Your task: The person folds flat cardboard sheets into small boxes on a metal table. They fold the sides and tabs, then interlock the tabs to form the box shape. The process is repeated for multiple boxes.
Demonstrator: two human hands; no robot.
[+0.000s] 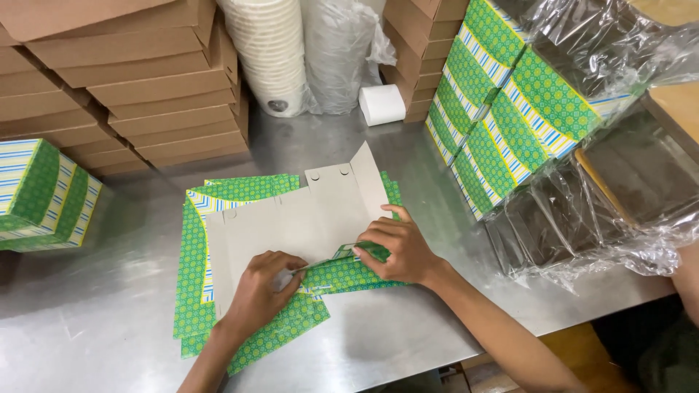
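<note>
From the head view, a flat unfolded carton blank point(298, 225) lies plain grey side up on top of a small pile of the same green patterned blanks point(193, 284), on a steel bench point(87, 320). The top blank's long axis runs from lower left to upper right, slightly tilted against the bench's near edge; its end with two small round holes and an angled tab points away toward the upper right, at the white roll point(381, 104).

Along the near long edge of the blank, a green patterned flap point(342, 269) is being turned up and over. The left hand point(262, 291) presses down on the left part of that flap, fingers curled and closed over its edge. The right hand point(397, 247) has its grip closed on the right end of the flap, thumb and fingertips pinching the raised green fold, with the fingers bent over it onto the grey face.

To the right stand stacked folded green boxes point(502, 109), beside them loose clear plastic wrap point(604, 204). On the left edge sits another folded green box stack point(44, 193). Behind are stacks of brown cardboard boxes point(145, 80) and sleeves of white paper cups point(273, 54).
</note>
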